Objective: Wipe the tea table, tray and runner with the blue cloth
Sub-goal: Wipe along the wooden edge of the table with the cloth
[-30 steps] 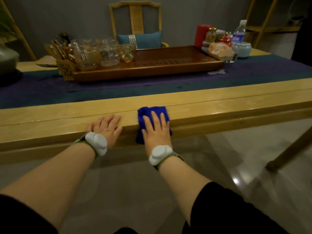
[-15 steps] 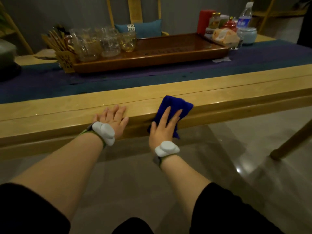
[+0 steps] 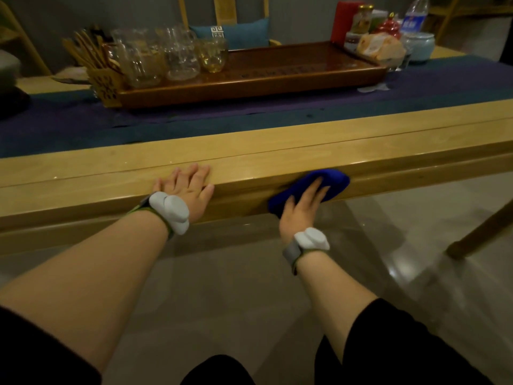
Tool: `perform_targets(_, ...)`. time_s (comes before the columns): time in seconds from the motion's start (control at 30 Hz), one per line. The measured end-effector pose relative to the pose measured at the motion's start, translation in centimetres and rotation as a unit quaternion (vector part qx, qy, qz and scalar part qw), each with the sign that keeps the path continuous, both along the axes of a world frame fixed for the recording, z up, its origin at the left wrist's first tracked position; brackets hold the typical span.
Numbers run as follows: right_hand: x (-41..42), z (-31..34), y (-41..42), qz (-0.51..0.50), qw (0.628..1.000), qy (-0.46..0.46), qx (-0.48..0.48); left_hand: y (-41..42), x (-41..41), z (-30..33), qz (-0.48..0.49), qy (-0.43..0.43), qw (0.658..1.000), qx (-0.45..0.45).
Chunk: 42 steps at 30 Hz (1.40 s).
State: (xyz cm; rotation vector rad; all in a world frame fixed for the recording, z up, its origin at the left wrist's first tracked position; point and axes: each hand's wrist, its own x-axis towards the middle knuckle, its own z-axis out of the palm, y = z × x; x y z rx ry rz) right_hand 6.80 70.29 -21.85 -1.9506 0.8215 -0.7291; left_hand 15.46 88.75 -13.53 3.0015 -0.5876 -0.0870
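From my feed, much of the far side is hard to read. The cluster at the tray's right end — a red box (image 3: 346,20), a clear plastic water bottle (image 3: 415,19) cut off at the top edge, a pale blue lidded jar (image 3: 422,47) and some wrapped items — blurs together, and I cannot make out the labels. The yellow wooden chair (image 3: 222,12) behind the table loses its upper back to the frame, and a teal cushion (image 3: 236,33) sits on it. My right hand (image 3: 301,211) covers part of the bright blue cloth (image 3: 333,182), so how the cloth is folded beneath it is not visible; the fingers lie straight, pressing the cloth against the front edge of the long yellow wooden tea table (image 3: 249,151). My left hand (image 3: 186,187) rests flat on that same edge, fingers spread, well apart from the cloth. Both wrists carry white sensor pods on green straps.

On the tabletop a dark purple and teal runner (image 3: 194,118) stretches across — the long brown wooden tray (image 3: 263,70) stands on it, with clear glass pitchers and cups (image 3: 166,56) crowded at its left end and a carved holder of wooden tea tools (image 3: 102,76) just beside them. The floor below is glossy grey tile, the wall grey, the light dim.
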Motion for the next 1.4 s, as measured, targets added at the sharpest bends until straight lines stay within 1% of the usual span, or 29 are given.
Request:
perform_targets(0.07, 0.7, 0.7, -0.3, -0.054, 0.998, -0.003, 0.012, 0.0, 0.1, -0.1, -0.001, -0.002, 1.000, -0.004)
perform_targets(0.1, 1.0, 0.8, 0.4, -0.051, 0.998, -0.017, 0.032, 0.1, 0.1, -0.2, -0.003, -0.003, 1.000, -0.003)
perform_targets(0.2, 1.4, 0.4, 5.2, 0.019, 0.994, -0.080, 0.078, 0.1, 0.4, -0.5, -0.001, -0.008, 1.000, -0.001)
perform_targets(0.27, 1.5, -0.4, 8.3, 0.071, 0.991, -0.060, 0.092, 0.1, 0.5, -0.8, 0.008, -0.017, 1.000, -0.004)
perform_targets(0.3, 1.7, -0.9, 9.1, 0.078, 0.993, -0.028, 0.084, 0.0, 0.6, -1.0, 0.011, -0.020, 1.000, -0.006)
perform_targets(0.37, 2.1, -1.3, 9.2, 0.061, 0.995, 0.030, 0.071, 0.0, 0.8, -1.2, 0.014, -0.022, 1.000, -0.008)
perform_targets(0.4, 2.1, -1.1, 8.7, 0.061, 0.995, 0.033, 0.077, 0.1, 0.9, -1.2, 0.013, -0.022, 1.000, -0.007)
perform_targets(0.47, 1.8, -0.8, 6.6, 0.041, 0.993, 0.012, 0.106, 0.2, 1.2, -1.3, 0.005, -0.017, 1.000, -0.002)
perform_targets(0.57, 1.3, 0.1, 1.6, -0.059, 0.988, -0.006, 0.140, 0.2, 1.2, -1.3, 0.003, -0.013, 1.000, -0.001)
perform_targets(0.63, 1.0, 0.8, -0.9, -0.096, 0.983, -0.008, 0.153, 0.1, 1.1, -1.3, 0.006, -0.017, 1.000, -0.003)
perform_targets(0.7, 0.7, 1.0, -1.1, -0.093, 0.986, -0.003, 0.139, 0.1, 1.0, -1.4, 0.010, -0.022, 1.000, -0.008)
perform_targets(0.77, 0.7, 0.8, 1.2, -0.059, 0.993, 0.001, 0.107, 0.2, 1.1, -1.5, 0.012, -0.028, 0.999, -0.011)
perform_targets(0.83, 0.9, 0.5, 4.8, 0.009, 0.995, 0.001, 0.099, 0.2, 1.3, -1.6, 0.012, -0.029, 0.999, -0.014)
perform_targets(0.93, 1.1, 0.2, 9.4, 0.121, 0.989, 0.005, 0.079, 0.2, 1.4, -1.9, 0.017, -0.029, 0.999, -0.020)
perform_targets(1.03, 0.8, -0.1, 9.8, 0.172, 0.982, -0.005, 0.079, 0.3, 1.3, -2.0, 0.020, -0.036, 0.999, -0.028)
perform_targets(1.1, 0.5, 0.2, 8.2, 0.163, 0.982, -0.039, 0.093, 0.3, 1.2, -1.9, 0.018, -0.032, 0.999, -0.026)
perform_targets(1.13, 0.5, 0.5, 7.1, 0.141, 0.983, -0.063, 0.102, 0.3, 1.2, -1.7, 0.016, -0.029, 0.999, -0.025)
perform_targets(1.2, 0.6, 1.2, 4.5, 0.070, 0.986, -0.100, 0.115, 0.1, 1.0, -1.4, 0.011, -0.023, 0.999, -0.020)
perform_targets(1.23, 0.7, 1.5, 3.4, 0.037, 0.988, -0.106, 0.103, 0.1, 0.8, -1.2, 0.011, -0.021, 1.000, -0.018)
perform_targets(1.3, 0.6, 1.6, 2.3, 0.000, 0.995, -0.087, 0.050, 0.0, 0.6, -0.9, 0.010, -0.018, 1.000, -0.016)
perform_targets(1.33, 0.4, 1.5, 2.4, 0.000, 0.997, -0.071, 0.018, 0.0, 0.5, -0.9, 0.009, -0.016, 1.000, -0.015)
perform_targets(1.4, 0.1, 1.0, 3.5, 0.038, 0.997, -0.040, -0.052, 0.0, 0.3, -0.6, 0.009, -0.012, 1.000, -0.015)
